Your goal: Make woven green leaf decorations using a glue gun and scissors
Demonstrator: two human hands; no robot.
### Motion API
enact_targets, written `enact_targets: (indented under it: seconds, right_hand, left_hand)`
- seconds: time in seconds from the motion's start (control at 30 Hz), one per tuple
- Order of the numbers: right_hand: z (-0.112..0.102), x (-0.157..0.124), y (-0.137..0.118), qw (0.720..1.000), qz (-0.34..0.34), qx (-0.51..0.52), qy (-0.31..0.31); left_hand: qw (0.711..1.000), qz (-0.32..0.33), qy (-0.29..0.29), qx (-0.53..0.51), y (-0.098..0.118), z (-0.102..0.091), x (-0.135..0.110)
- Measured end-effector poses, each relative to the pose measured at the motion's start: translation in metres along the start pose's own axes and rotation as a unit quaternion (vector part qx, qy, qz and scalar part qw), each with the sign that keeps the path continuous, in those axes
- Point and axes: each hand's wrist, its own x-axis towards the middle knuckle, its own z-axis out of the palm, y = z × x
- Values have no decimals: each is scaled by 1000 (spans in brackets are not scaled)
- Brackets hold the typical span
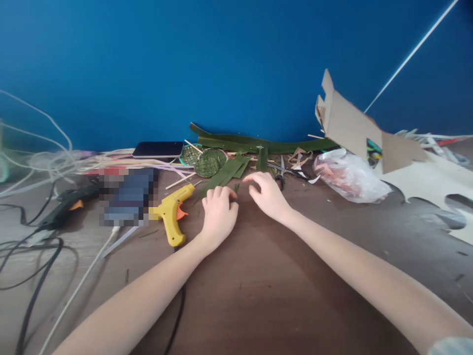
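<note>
My left hand (220, 214) lies palm down on the table, fingers loosely bent and a little apart, at the near end of a flat green leaf strip (225, 175). Across a small gap, my right hand (269, 195) is held with thumb and index finger apart and nothing between them. A tiny green scrap (236, 188) lies between the two hands. Just beyond my right hand are a short upright leaf piece (262, 159) and dark-handled scissors (284, 171). To the left of my left hand, a yellow glue gun (172, 214) with an orange trigger rests on its side.
Woven green discs (210, 162) and long leaf strips (258, 143) lie by the blue wall. Phones (157, 149), a black glue gun (70, 202) and cables crowd the left. At right are a plastic bag (349, 176), a cardboard box (351, 118) and cut white sheet (424, 182).
</note>
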Motion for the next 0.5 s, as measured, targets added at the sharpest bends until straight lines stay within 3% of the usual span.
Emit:
enact_targets:
  seconds: [0.17, 0.27, 0.5]
  right_hand:
    - [12, 49, -1, 997, 65, -37, 20]
    - [22, 69, -1, 991, 86, -100, 23]
    - [38, 77, 1, 987, 93, -127, 15]
  left_hand:
    - [996, 85, -6, -1, 1, 1, -4]
    - [995, 101, -10, 3, 1, 2, -4]
    - [996, 89, -18, 2, 0, 2, -4]
